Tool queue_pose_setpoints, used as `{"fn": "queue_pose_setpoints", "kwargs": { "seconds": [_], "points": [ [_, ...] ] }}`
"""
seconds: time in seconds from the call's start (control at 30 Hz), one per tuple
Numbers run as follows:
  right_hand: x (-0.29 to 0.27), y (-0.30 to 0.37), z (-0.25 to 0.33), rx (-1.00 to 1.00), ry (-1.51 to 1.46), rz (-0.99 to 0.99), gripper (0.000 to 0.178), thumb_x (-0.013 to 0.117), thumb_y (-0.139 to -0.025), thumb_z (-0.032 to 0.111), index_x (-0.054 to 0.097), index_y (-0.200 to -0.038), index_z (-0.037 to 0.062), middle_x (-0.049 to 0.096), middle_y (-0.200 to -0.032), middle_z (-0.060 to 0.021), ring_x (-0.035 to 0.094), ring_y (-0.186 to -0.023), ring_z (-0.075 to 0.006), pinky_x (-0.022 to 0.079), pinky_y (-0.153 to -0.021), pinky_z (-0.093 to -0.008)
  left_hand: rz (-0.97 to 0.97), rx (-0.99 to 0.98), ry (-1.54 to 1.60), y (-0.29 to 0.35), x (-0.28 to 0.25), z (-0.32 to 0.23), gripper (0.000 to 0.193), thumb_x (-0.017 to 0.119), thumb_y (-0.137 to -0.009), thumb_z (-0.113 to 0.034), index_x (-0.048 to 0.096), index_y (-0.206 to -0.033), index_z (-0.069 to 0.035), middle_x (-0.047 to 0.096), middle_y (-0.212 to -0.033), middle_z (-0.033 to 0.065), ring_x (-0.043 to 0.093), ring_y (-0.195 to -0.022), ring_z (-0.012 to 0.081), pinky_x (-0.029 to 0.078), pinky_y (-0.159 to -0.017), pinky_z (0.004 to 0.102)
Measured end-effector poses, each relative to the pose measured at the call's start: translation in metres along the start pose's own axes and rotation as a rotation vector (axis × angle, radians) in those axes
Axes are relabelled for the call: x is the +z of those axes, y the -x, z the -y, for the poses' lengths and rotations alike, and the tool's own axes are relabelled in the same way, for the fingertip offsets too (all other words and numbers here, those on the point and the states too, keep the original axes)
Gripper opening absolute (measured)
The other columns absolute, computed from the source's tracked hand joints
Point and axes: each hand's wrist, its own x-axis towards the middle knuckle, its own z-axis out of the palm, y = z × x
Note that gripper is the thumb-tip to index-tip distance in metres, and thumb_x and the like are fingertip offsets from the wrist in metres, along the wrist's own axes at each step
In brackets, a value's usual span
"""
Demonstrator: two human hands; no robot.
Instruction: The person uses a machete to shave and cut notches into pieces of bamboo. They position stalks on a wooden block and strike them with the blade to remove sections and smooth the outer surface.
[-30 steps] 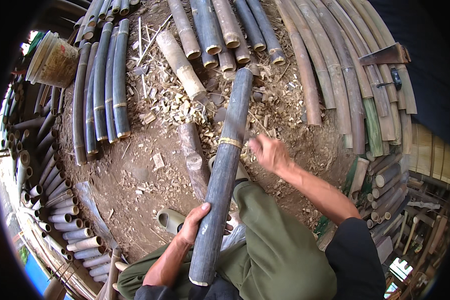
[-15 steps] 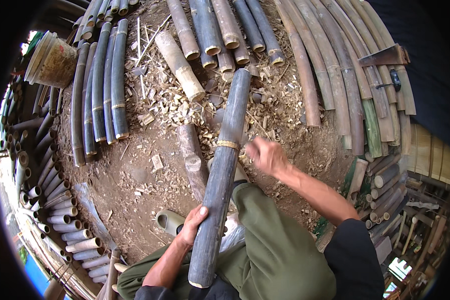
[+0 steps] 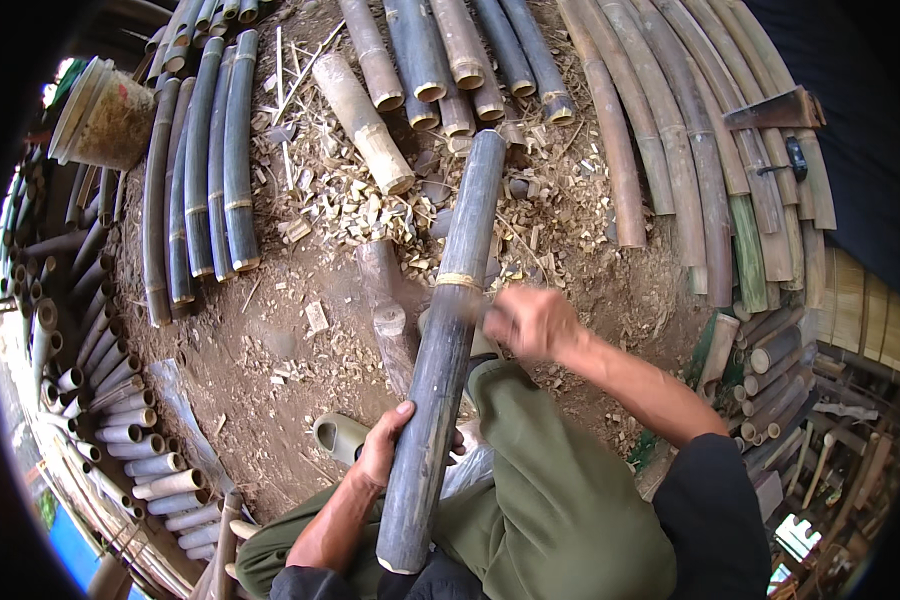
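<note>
A dark grey bamboo pole (image 3: 432, 400) slants across my lap, its far end raised over the chips on the ground. A pale ring marks its node near the middle. My left hand (image 3: 383, 447) is wrapped round the near half, thumb on the left side and fingertips showing at the right. Just right of the pole, below the node, my right hand (image 3: 533, 322) is closed in a fist. A faint motion smear runs from it across the bamboo; whatever it grips is too blurred to make out. Under the pole lies a short log (image 3: 392, 320).
Bamboo poles lie in rows at the left (image 3: 202, 170), the far middle and the right (image 3: 685, 150). A broad blade (image 3: 778, 110) rests on the right row. A dirty bucket (image 3: 108, 115) stands far left. Wood chips (image 3: 370, 215) cover the ground; stacked bamboo (image 3: 160, 470) lines the left.
My right hand has moved slightly nearer to me and to the right, alongside the pole. My left hand keeps its hold, and the pole has barely shifted.
</note>
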Motion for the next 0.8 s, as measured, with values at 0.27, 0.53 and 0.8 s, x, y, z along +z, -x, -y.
{"fn": "queue_pose_setpoints", "kwargs": {
  "seconds": [0.27,0.53,0.8],
  "points": [
    [-0.008,-0.009,0.007,-0.008,-0.005,0.005,0.056,0.046,-0.102,0.056,0.060,-0.081,0.0059,0.056,-0.057,-0.0066,0.053,-0.043,-0.0186,0.045,-0.037,-0.0354,0.001,0.055,-0.054,0.001,-0.007,-0.001,0.080,0.048,-0.095,-0.066,0.054,-0.128,0.006,0.068,-0.102,0.0211,0.072,-0.083,0.0319,0.061,-0.073,0.0433],
    [0.002,-0.015,-0.006,0.123,0.033,0.099,0.061,0.039,-0.102,0.060,0.058,-0.078,0.0075,0.054,-0.055,-0.0051,0.052,-0.043,-0.0153,0.044,-0.036,-0.0346,0.006,0.021,-0.016,-0.002,-0.014,0.002,0.079,0.049,-0.093,-0.065,0.050,-0.133,0.003,0.064,-0.111,0.0266,0.069,-0.095,0.0448,0.058,-0.080,0.0557],
    [-0.001,-0.011,-0.014,0.105,0.033,0.066,0.062,0.038,-0.103,0.060,0.060,-0.079,0.0064,0.055,-0.055,-0.0050,0.048,-0.040,-0.0139,0.042,-0.034,-0.0316,0.050,-0.011,0.033,-0.009,-0.001,-0.001,0.075,0.043,-0.095,-0.064,0.051,-0.134,0.000,0.064,-0.112,0.0275,0.068,-0.096,0.0433,0.058,-0.081,0.0534]
  ]
}}
